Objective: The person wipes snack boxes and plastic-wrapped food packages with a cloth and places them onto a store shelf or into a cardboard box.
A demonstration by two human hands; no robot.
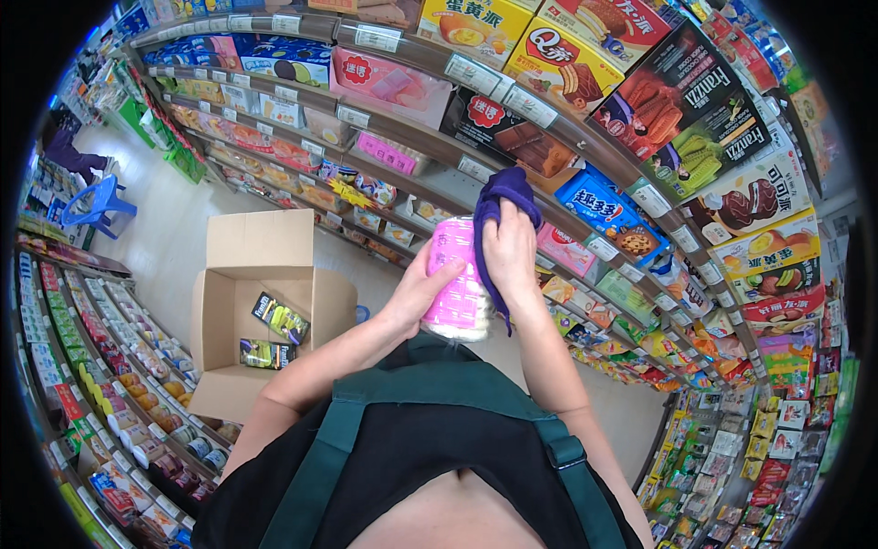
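Between my hands is a clear-wrapped snack pack (455,291) with a bright pink label and pale contents at its lower end. My left hand (429,281) grips it from the left, thumb across the label. A dark purple cloth (504,192) is bunched in my right hand (509,243). One end of that cloth hangs down along the pack's right side, and the fingertips are partly hidden in its folds. Just beyond my hands, a shelf holds a similar pink-labelled pack (387,154) and a black biscuit box (511,130).
An open cardboard box (257,288) stands on the floor (164,226) at left, holding two Franzzi packs (281,318). Stocked shelves curve across the front and right; another shelf unit (89,343) lines the left. Farther off are a blue plastic stool (99,206) and a person's leg (72,151).
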